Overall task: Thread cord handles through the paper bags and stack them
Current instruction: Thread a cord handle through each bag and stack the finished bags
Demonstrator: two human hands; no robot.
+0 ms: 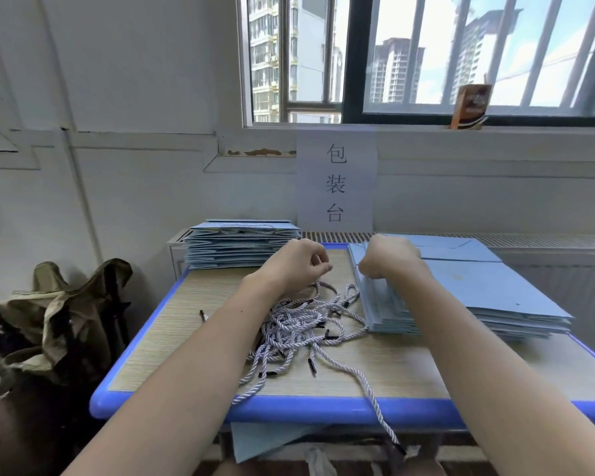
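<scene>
Matt paper bags (488, 290); twisted cords (299, 324)

Two bag stacks (243, 243) (478, 290); perhaps a dozen tangled cords (303, 324).

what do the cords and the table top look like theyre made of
Cords: twisted rope, likely synthetic, white and pale lilac strands with a slight sheen; dark tips look plastic. Table top: looks like light wood-grain laminate, matte, with fine straight streaks; its blue rim looks smooth moulded plastic.
</scene>
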